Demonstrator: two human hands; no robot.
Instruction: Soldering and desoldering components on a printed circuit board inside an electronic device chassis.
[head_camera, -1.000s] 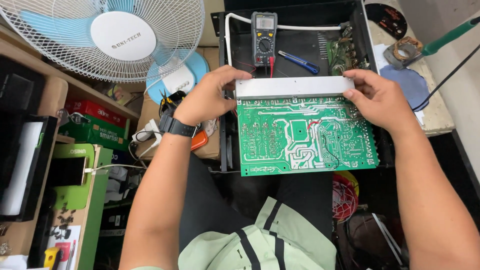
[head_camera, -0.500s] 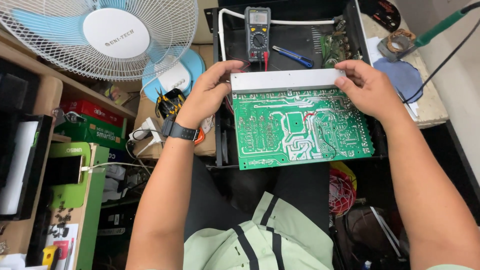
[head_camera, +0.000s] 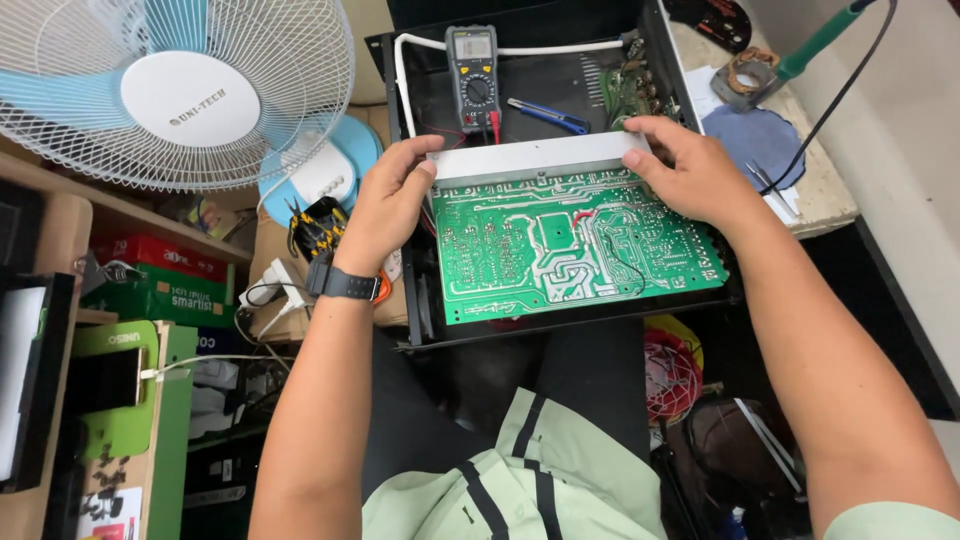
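both hands hold a green circuit board (head_camera: 570, 245) by its far edge, where a pale metal strip (head_camera: 535, 160) runs across it. the left hand (head_camera: 385, 200) grips the strip's left end, fingers curled over the top and thumb near the board's corner; a dark watch (head_camera: 340, 283) sits on that wrist. the right hand (head_camera: 690, 170) closes on the strip's right end, fingers bent over it. the board lies solder side up, tilted a little, over an open black chassis (head_camera: 420, 300) that rests in front of the person. inside the chassis, beyond the board, a multimeter (head_camera: 472, 75) stands against the back with red and black leads plugged in, and a blue-handled tool (head_camera: 545, 115) lies just beside it. a white fan (head_camera: 170, 90) stands to the left, and a green-handled soldering iron (head_camera: 825, 35) rests on the counter to the right
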